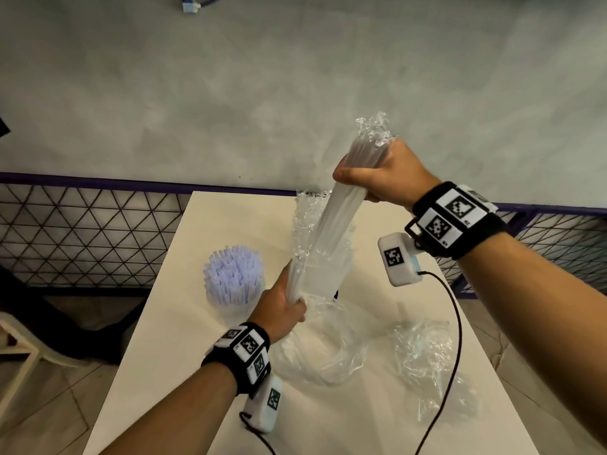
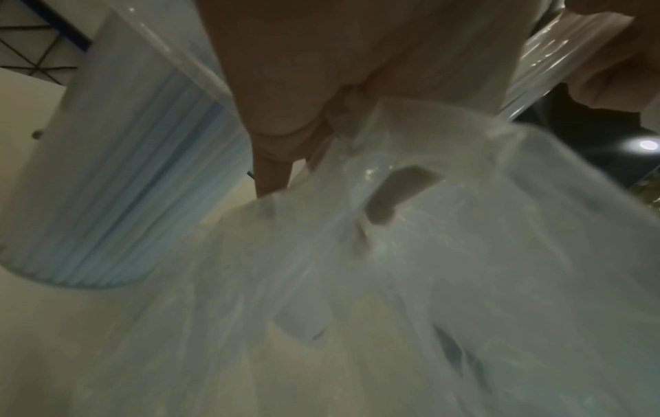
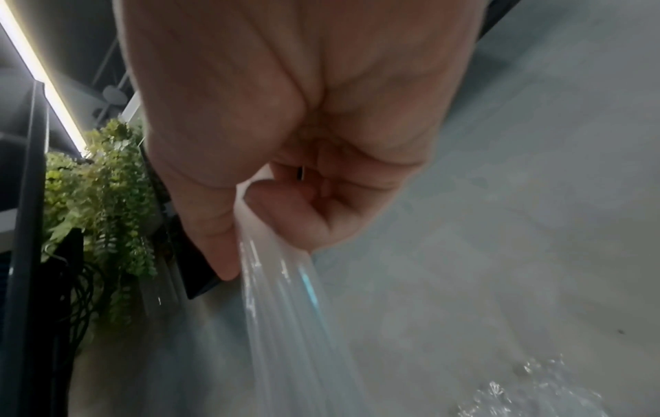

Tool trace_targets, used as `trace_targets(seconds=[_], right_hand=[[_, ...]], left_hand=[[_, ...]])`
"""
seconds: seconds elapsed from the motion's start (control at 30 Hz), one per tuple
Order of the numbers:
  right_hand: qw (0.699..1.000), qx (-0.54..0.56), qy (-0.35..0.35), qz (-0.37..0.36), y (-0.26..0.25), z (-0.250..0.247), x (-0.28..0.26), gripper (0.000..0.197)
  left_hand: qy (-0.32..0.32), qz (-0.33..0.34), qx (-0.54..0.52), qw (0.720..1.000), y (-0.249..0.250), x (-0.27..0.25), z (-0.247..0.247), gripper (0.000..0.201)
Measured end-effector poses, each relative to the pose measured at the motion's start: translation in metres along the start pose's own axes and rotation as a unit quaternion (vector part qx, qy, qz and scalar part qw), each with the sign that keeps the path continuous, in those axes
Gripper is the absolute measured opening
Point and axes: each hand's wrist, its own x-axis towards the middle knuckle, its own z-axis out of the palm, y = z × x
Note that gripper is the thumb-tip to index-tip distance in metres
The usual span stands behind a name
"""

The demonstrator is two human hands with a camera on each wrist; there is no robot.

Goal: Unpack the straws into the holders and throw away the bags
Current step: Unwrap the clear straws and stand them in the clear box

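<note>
My right hand [image 1: 382,172] is curled round the upper end of the straw bundle [image 1: 331,221], raised above the table [image 1: 170,339]; my left hand [image 1: 282,307] grips its lower end, clear bag [image 1: 303,224] trailing alongside. A filled straw holder [image 1: 234,280] stands just left; empty bags [image 1: 423,356] lie crumpled near my forearms.

Filled holder [image 1: 234,284] left on table [image 1: 170,323]; empty bags [image 1: 423,349] right

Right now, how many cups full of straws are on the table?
1 for sure: the holder packed with bluish straws, left of the left hand. A second clear holder may stand behind the held bundle, but it's hard to tell.
</note>
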Motion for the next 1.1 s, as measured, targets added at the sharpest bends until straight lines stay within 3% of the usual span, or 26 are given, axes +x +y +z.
trace_targets(seconds=[0.17, 0.37, 0.5, 0.63, 0.7, 0.77, 0.87, 1.03, 1.1], right_hand=[[0.996, -0.073, -0.050, -0.002, 0.014, 0.017, 0.004, 0.020], [0.984, -0.116, -0.108, 0.080, 0.072, 0.066, 0.004, 0.046], [0.980, -0.143, -0.086, 0.110, 0.089, 0.080, -0.002, 0.065], [0.998, -0.047, -0.043, 0.014, 0.071, 0.065, -0.002, 0.097], [0.998, -0.026, 0.005, -0.056, 0.064, 0.060, -0.002, 0.103], [0.978, -0.119, 0.012, -0.169, 0.061, 0.063, -0.001, 0.090], [0.904, -0.301, -0.045, -0.300, 0.067, 0.079, -0.001, 0.058], [0.888, -0.337, -0.015, -0.312, 0.094, 0.100, 0.000, 0.046], [0.885, -0.346, -0.050, -0.306, 0.103, 0.111, -0.006, 0.048]], left_hand=[[0.003, 0.001, -0.009, 1.000, 0.001, 0.002, -0.002, 0.072], [-0.004, -0.018, -0.030, 0.999, -0.002, 0.001, -0.001, 0.076], [-0.012, -0.017, -0.037, 0.999, 0.001, 0.000, -0.002, 0.076], [-0.012, -0.022, -0.029, 0.999, 0.000, 0.000, -0.003, 0.081], [-0.014, -0.029, -0.024, 0.999, 0.000, 0.000, -0.002, 0.081], [-0.016, -0.037, -0.017, 0.999, -0.001, 0.001, -0.002, 0.079], [-0.017, -0.033, -0.019, 0.999, -0.001, 0.001, -0.002, 0.078], [-0.019, -0.023, -0.030, 0.999, -0.001, -0.001, -0.005, 0.080], [-0.020, -0.026, -0.023, 0.999, -0.001, 0.000, -0.005, 0.079]])
